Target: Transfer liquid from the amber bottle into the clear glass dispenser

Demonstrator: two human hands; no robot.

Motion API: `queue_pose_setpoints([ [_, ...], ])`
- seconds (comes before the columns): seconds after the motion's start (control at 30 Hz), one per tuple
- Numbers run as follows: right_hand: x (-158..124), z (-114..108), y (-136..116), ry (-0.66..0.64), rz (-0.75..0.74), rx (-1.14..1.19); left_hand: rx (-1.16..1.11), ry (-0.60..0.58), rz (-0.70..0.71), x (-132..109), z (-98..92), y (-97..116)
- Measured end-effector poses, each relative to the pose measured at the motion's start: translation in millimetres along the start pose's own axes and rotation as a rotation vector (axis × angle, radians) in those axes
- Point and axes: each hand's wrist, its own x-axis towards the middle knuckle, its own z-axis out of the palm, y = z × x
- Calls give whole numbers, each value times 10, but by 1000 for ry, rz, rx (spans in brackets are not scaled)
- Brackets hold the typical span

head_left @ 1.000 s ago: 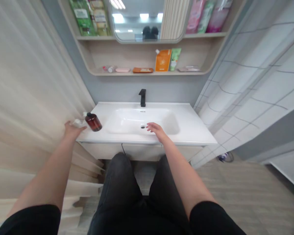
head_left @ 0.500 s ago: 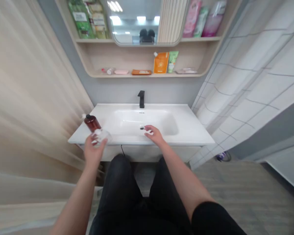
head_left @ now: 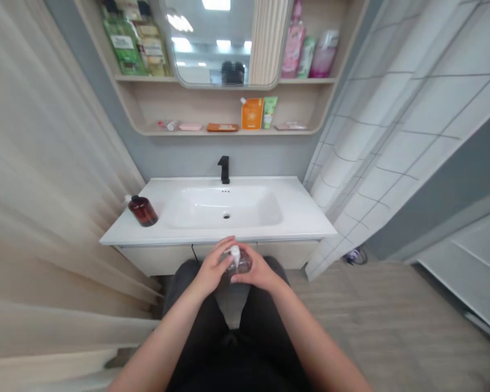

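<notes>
A clear pump bottle (head_left: 242,264) with a white pump head is between my hands, above my lap and in front of the counter's edge. My right hand (head_left: 259,271) curls round the bottle's side. At the pump head, my left hand (head_left: 213,268) has its thumb and fingers closed on the near left part. The fingers hide some of the bottle, and I cannot see its base clearly. A brown pump bottle (head_left: 143,211) stands on the left end of the white counter (head_left: 163,231).
The white basin (head_left: 245,212) has a black faucet (head_left: 224,170) behind it. Above hangs a mirror cabinet whose lower shelf (head_left: 228,132) holds an orange pouch (head_left: 251,114) and a green tube (head_left: 269,111). Curtains (head_left: 65,218) flank the left, a white gridded curtain (head_left: 351,163) the right.
My left hand has carried the clear pump bottle from beside the brown bottle to the middle, over my lap. My right hand has left the basin and closed round it. The view has shifted slightly.
</notes>
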Motion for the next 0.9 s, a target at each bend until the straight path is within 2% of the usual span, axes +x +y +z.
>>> queue_pose_setpoints([
  [0.07, -9, -2, -48, 26, -16, -30, -55, -79, 3, 21, -8, 76],
  [0.17, 5, 38, -112, 54, -3, -119, -75, -89, -20, 33, 5, 133],
  [0.23, 10, 91, -152, 63, 11, -181, -63, -27, -74, 34, 48, 107],
  [0.37, 20, 186, -212, 63, 6, -205, 1, 191, -126, 28, 168, 19],
  [0.4, 26, 187, -224, 75, 0, -204, 3, 189, -107, 24, 182, 13],
  [0.53, 48, 115, -280, 143, 2, -196, -123, 41, -36, 16, 128, 58],
  [0.6, 40, 107, -320, 134, 6, -213, -166, 82, -54, 29, 75, 94],
  [0.7, 8, 179, -378, 41, -13, -231, -193, 164, -64, 53, 9, 147],
  [0.77, -10, 233, -397, -2, -20, -217, -238, 129, -56, 45, -33, 178],
  [0.9, -12, 244, -360, 46, -13, -205, -302, 9, -44, -39, -110, 181],
])
